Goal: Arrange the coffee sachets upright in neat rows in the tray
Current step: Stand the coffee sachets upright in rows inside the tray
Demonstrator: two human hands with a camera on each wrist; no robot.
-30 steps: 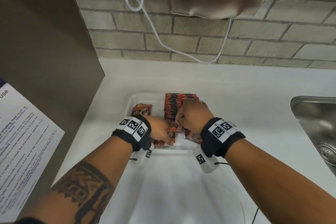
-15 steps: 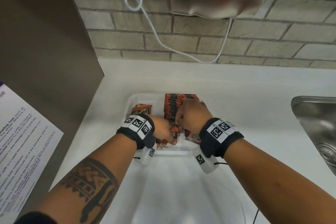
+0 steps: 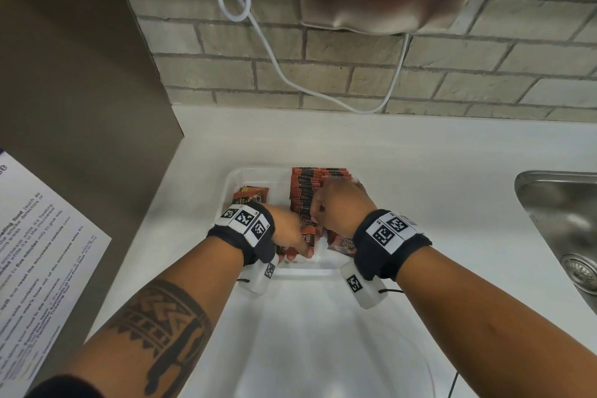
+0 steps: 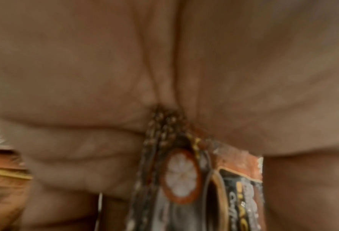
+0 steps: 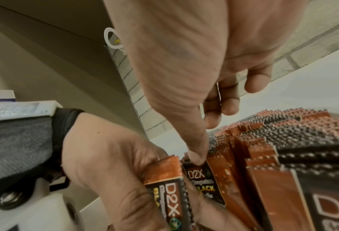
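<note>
Feeding a small bunch of coffee sachets (image 5: 164, 187) into the near end of the upright row (image 3: 305, 194) is the step in hand, as I read it. Left hand (image 3: 290, 233) grips the bunch, fingers curled round it, at the tray's (image 3: 258, 173) near edge. Right hand (image 3: 339, 207) sits over the row; its thumb (image 5: 196, 156) presses the top edge of one black sachet (image 5: 204, 184) at the row's front, the other fingers loosely curled behind it, probably pinching that sachet, but the view doesn't settle it. To do this well: keep the thumb holding the row's front face back, drop the bunch vertically into the gap, serrated tops level with the neighbours, then squeeze both hands together to close the row before letting go. Thin foil packs will likely slump if released early. Loose sachets (image 3: 252, 195) lie flat in the tray's left half and one more (image 3: 344, 244) lies near the right wrist; these would need standing next, and the flat ones take up floor space for a second row. Around: white counter (image 3: 420, 171), sink (image 3: 565, 220) to the right, printed notice (image 3: 38, 252) on the left, brick wall with white cable (image 3: 274, 55) behind; none of it obstructs. Left wrist view is mostly palm, blurred.
</note>
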